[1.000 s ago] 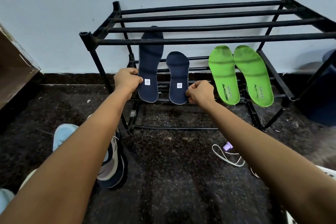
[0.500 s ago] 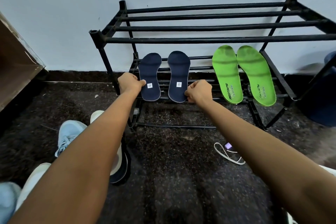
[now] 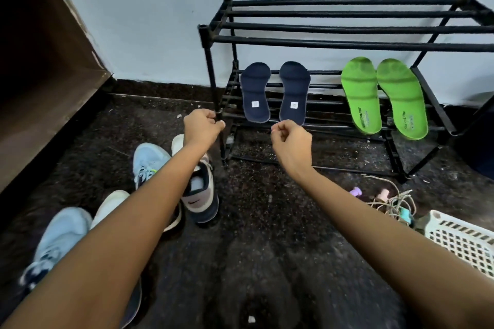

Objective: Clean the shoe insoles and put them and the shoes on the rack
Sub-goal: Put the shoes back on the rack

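Dark floor (image 3: 267,222) meets a pale wall (image 3: 147,21). Curled fingers of the left hand (image 3: 203,128) and right hand (image 3: 291,141) hold nothing, having released the navy insoles (image 3: 255,93), which now lie on the rack (image 3: 347,47) beside the green insoles (image 3: 361,93). The shoes (image 3: 148,163) on the floor are likely next.

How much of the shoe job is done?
The insoles look done: two navy insoles and two green insoles lean on the lower shelf of the rack. No shoe is in hand: the right hand is curled and empty, the left hand curled by the corner post. Left: the light blue sneakers and navy-and-cream sneakers sit on the floor.
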{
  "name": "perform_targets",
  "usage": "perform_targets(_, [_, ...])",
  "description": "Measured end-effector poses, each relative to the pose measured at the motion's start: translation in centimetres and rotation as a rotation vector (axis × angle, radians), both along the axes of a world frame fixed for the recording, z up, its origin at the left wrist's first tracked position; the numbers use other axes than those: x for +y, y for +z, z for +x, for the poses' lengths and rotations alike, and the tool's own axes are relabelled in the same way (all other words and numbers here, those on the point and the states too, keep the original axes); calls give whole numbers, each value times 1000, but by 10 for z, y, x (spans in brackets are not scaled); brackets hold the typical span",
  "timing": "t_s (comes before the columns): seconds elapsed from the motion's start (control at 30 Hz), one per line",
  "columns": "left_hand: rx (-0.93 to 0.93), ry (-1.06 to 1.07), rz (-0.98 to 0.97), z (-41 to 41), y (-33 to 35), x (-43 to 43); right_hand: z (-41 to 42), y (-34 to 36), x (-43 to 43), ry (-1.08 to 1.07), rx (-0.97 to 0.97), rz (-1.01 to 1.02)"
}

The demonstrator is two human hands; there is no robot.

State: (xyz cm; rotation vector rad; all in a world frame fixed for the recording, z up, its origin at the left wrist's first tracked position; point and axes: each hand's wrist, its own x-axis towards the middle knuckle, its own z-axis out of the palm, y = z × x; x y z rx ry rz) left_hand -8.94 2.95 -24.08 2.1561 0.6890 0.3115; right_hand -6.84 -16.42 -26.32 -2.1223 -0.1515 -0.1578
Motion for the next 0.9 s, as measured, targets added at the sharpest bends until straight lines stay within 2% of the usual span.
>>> perform_targets(0.13, [79,35,11,-56,-13,31,-38,-17,35,198,40,-58])
perform_targets(0.3, [192,28,35,-141,-42,57,-84,-36,64,444,71,-236])
perform_targets(0.47, [320,31,30,-237,-77,66,-113,-48,84,646,6,-478])
perform_targets(0.63, [470,65,174,-298,-94,66,-131,-56,103,713,34,-594])
perform_targets(0.73, [626,94,232,-316,-97,60,-134,-62,114,705,56,-663])
perform_targets(0.83, [805,-14,373,-323,-103,60,-130,-69,127,689,118,-712])
perform_targets(0.9, [818,-70,495,-322,-105,64,-128,-74,135,695,132,-783])
